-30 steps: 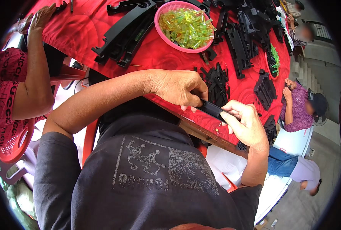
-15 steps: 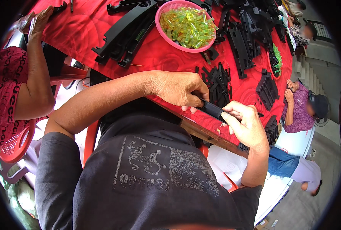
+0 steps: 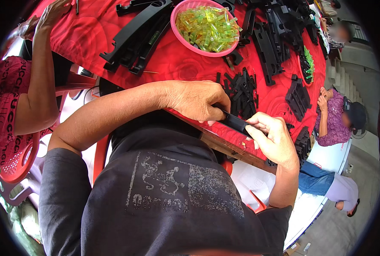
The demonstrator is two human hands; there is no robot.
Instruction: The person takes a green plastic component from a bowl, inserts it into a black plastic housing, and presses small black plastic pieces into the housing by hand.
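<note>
Both of my hands hold one black plastic bar (image 3: 234,122), tilted down to the right just off the table's front edge. My left hand (image 3: 198,101) is closed around its left end, thumb along the bar, so that end is hidden. My right hand (image 3: 274,138) pinches the other end between thumb and fingers. Behind the bar, on the red cloth, lies a loose pile of small black strips (image 3: 243,91). Farther back stands a pink basket (image 3: 176,35) full of small clear yellow-green blocks (image 3: 207,29).
Long black plastic frames (image 3: 134,36) lie at the back left, with more black frames (image 3: 267,53) at the back right. Stacked black pieces (image 3: 298,100) and a tray of green bits (image 3: 308,64) are on the right. Co-workers sit left (image 3: 32,98) and right (image 3: 335,115).
My hands keep their grip on the black bar, with only a slight shift. The left co-worker's hands have moved up a little toward the top edge.
</note>
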